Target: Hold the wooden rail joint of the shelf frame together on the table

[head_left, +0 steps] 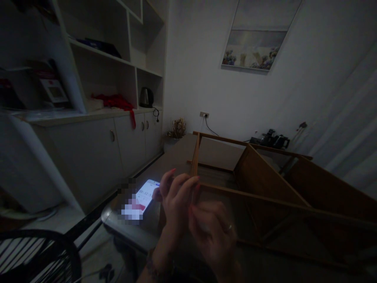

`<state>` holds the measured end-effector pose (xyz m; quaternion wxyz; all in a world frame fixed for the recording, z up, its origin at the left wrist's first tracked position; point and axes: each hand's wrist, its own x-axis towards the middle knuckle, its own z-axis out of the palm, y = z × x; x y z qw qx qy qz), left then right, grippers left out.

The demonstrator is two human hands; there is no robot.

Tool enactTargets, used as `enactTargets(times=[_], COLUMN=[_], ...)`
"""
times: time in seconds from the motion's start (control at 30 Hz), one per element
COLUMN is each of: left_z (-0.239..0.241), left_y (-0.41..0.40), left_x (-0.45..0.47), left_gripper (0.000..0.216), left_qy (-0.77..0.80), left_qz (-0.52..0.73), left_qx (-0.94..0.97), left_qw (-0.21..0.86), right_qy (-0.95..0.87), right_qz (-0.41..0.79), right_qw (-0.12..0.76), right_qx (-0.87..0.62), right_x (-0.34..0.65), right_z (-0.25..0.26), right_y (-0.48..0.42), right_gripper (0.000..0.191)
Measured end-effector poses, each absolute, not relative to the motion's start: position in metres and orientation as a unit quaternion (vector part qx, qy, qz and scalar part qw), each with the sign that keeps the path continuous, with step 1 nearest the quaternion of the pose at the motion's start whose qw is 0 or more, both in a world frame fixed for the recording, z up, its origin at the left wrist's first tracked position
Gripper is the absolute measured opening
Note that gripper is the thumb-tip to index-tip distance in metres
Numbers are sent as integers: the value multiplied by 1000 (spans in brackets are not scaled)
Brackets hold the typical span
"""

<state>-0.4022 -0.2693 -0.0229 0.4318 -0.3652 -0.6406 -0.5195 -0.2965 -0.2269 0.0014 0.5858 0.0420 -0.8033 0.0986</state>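
Just beyond the hands (177, 196) (212, 232), rightward, lies a wooden frame (266, 173).

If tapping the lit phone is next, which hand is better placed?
Probably the left hand: it is right beside the phone, while the right hand is farther off.

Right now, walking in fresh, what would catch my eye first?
Probably the glowing phone on the table, the brightest thing in this dim room. Just right of it, the left hand and right hand come close together beside a wooden frame. Farther back, red cloth stands out on the left-hand shelves.
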Motion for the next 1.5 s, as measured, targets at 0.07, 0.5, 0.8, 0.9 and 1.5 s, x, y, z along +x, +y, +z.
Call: enactTargets(times=[0.07, 0.5, 0.8, 0.9, 1.5], left_z=[-23, -25, -23, -24, -24], left_y=[-270, -270, -270, -270, -269], left_x=[-402, -404, -404, -405, -405], left_gripper=[11, 12, 12, 13, 11], left_qy=[-645, -661, -651, -647, -643], left_qz=[-514, -512, -502, -506, -505], left_qx=[-364, -368, -366, -365, -371], left_qw=[434, 407, 436, 439, 441], right_qy=[-800, -867, -869, -852, -819], right_qz=[96, 252, 263, 204, 196], right_qw=[591, 422, 412, 477, 535], right_qx=[35, 79, 82, 74, 71], right_x=[-298, -289, -285, -295, -300], right_z=[-1, 5, 13, 15, 2], right_y=[-230, -219, -210, -215, -221], right_gripper=[11, 27, 20, 12, 23])
